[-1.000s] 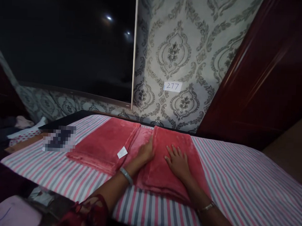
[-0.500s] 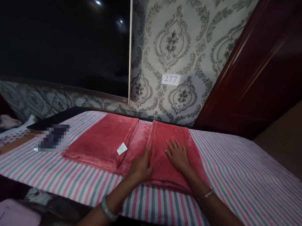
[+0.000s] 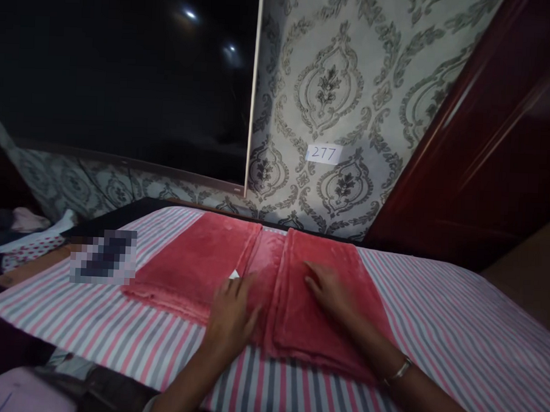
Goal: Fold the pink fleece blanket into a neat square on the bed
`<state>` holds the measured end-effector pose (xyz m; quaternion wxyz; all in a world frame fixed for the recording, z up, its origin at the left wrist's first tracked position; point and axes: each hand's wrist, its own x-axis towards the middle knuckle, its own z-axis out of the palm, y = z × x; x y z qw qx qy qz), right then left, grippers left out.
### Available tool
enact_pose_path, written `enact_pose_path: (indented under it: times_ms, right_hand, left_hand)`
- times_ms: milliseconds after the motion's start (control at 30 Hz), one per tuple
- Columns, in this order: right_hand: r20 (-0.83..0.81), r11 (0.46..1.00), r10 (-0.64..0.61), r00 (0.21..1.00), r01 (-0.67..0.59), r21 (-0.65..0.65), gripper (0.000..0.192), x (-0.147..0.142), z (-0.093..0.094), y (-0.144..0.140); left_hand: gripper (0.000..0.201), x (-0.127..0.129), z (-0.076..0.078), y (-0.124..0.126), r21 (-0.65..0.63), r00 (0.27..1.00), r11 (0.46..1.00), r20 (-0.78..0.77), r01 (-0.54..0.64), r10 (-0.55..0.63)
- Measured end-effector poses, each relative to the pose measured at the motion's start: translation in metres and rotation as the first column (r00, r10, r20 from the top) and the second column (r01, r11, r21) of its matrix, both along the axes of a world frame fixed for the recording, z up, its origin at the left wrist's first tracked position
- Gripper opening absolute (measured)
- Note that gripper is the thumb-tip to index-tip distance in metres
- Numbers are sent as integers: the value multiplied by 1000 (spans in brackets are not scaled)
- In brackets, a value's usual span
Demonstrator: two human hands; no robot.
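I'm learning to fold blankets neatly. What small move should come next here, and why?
Probably lift the left flap with the left hand over onto the right flap, which the right hand presses flat: both sides already meet at the middle strip.

Dim room. Rear wall is covered by grey damask-patterned wallpaper (image 3: 330, 93), on which a small white paper label marked 277 (image 3: 324, 153) is stuck. A large dark glass pane (image 3: 121, 72) with two reflected lights is seen at left; glossy dark red wooden panelling (image 3: 492, 136) at right.
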<state>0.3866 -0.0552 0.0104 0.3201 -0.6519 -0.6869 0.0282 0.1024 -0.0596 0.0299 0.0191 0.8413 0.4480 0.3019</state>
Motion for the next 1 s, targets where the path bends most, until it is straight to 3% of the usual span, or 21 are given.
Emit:
enact_pose_path:
  times_ms: [67, 167, 300, 433, 567, 700, 767, 900, 1000]
  right_hand:
    - [-204, 1000, 10, 979, -13, -15, 50, -20, 13, 28]
    - [-470, 982, -61, 881, -32, -188, 55, -60, 29, 76]
    - [-514, 946, -169, 841, -8, -324, 54, -100, 32, 131]
    - [-464, 923, -241, 852, 54, -380, 46, -117, 27, 165]
    - [-378, 934, -247, 892, 115, -339, 49, -133, 30, 182]
    - [-320, 937, -242, 916, 136, -322, 61, -145, 36, 187]
    - [-310, 940, -248, 918, 151, -305, 64, -143, 39, 187]
    - [-289, 939, -285, 914, 205, -277, 70, -128, 39, 182]
    - [-262, 930, -307, 915, 229, -288, 65, -119, 34, 176]
  left_hand:
    - [56, -18, -1, 3, 97, 990, 990, -83, -105, 113]
    - [57, -37, -15, 7, 95, 973, 985, -166, -144, 158]
    - [43, -50, -37, 18, 81, 976, 992, -190, -97, 111]
    - [36, -58, -43, 29, 72, 971, 997, -234, -39, 55]
    - [43, -64, -62, 36, 174, 980, 985, -194, -8, 42]
    - [45, -74, -86, 47, 378, 995, 924, -101, 60, -23]
    - [42, -77, -84, 50, 417, 994, 905, -104, 80, -40]
    - [39, -70, -61, 47, 424, 982, 894, -172, 149, -82]
    - [37, -61, -55, 43, 408, 965, 884, -219, 226, -145]
